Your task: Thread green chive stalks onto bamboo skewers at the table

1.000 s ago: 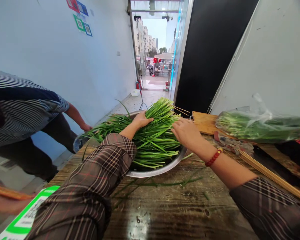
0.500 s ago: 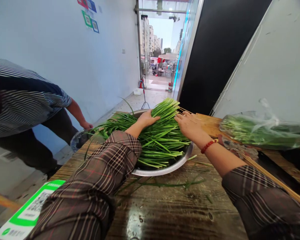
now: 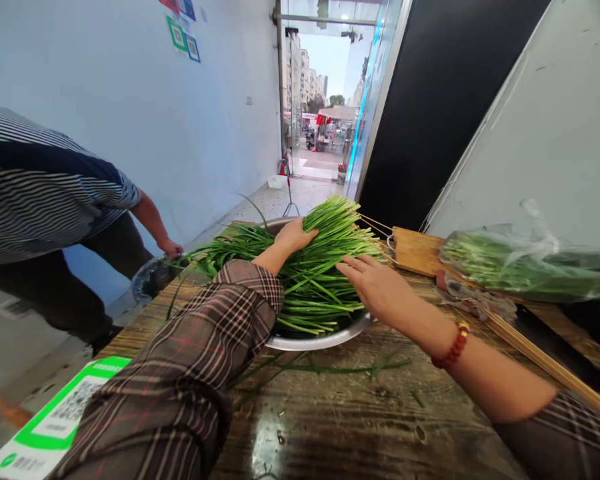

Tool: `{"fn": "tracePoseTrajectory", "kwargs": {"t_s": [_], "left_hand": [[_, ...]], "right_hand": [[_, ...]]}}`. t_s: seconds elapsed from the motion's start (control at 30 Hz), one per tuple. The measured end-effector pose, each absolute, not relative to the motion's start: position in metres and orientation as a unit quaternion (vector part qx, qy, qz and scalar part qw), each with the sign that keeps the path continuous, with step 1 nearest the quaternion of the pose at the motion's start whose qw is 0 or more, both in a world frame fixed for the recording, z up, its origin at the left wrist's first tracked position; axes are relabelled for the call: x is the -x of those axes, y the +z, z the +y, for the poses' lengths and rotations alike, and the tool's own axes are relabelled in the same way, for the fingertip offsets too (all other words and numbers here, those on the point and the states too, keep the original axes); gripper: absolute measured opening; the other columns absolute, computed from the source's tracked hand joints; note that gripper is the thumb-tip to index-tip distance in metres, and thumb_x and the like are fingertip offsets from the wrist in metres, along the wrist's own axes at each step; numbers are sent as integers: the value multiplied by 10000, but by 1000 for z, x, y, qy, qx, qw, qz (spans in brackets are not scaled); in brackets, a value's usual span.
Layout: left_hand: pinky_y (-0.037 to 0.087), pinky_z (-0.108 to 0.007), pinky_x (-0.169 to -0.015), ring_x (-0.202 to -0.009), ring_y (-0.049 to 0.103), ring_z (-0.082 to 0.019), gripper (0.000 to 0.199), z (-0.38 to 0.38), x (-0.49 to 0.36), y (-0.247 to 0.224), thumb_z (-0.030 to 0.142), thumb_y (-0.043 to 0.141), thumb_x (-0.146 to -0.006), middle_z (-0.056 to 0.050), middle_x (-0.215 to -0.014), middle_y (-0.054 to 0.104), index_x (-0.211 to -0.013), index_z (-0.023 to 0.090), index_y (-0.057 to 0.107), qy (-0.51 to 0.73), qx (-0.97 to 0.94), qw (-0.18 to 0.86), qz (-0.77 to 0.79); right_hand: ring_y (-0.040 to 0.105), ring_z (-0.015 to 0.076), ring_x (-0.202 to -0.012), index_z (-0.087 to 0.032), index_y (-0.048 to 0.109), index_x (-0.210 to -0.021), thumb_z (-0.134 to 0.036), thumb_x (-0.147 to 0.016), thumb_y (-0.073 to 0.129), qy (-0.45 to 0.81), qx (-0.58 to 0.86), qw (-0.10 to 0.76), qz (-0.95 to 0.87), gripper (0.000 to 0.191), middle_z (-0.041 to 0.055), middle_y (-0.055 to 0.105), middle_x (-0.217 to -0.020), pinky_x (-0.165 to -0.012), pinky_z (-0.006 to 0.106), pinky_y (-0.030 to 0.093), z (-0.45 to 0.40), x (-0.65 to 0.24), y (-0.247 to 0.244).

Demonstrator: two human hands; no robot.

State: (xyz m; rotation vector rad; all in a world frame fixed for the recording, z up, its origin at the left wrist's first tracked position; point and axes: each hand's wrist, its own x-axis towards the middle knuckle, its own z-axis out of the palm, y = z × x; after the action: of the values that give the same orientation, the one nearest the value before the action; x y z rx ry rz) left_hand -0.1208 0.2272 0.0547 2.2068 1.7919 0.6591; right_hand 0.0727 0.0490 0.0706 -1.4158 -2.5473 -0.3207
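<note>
A heap of green garlic chives [image 3: 320,283] fills a round metal basin [image 3: 313,343] on the wooden table, and their pale cut ends point right. Across the upper part of the heap lies my left hand [image 3: 294,236], closed on the chives, with its thumb on top and its other fingers mostly hidden. My right hand [image 3: 380,283], wearing a red bead bracelet [image 3: 453,347], is open with fingers stretched flat over the right side of the heap. Whether it touches the chives I cannot tell. Thin bamboo skewers [image 3: 375,223] poke out beyond the cut ends.
Right of the basin are a wooden cutting board [image 3: 416,251], a plastic bag of chives [image 3: 525,260] and a bundle of bamboo sticks [image 3: 535,357]. A QR-code sign [image 3: 63,413] stands at front left. Another person [image 3: 55,193] bends at left, one hand at a dark container [image 3: 153,277].
My right hand has drawn back from the chives' cut ends, toward me, uncovering the skewers and the board's edge. My left hand has stayed in place.
</note>
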Motion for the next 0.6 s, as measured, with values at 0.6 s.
{"fn": "tracePoseTrajectory", "kwargs": {"t_s": [0.6], "left_hand": [[428,-374,-1008,-1216,555,-298,660,226,121,56,562,547,-802,-126,-1311,597,-1352,206,465,222,-746,118,617]], "right_hand": [[586,244,-1046,-133,638,-1080,-216,-964,373,-135,526,154,-825,302,134,685,-1100,-934,351,408,80,-86,71]]}}
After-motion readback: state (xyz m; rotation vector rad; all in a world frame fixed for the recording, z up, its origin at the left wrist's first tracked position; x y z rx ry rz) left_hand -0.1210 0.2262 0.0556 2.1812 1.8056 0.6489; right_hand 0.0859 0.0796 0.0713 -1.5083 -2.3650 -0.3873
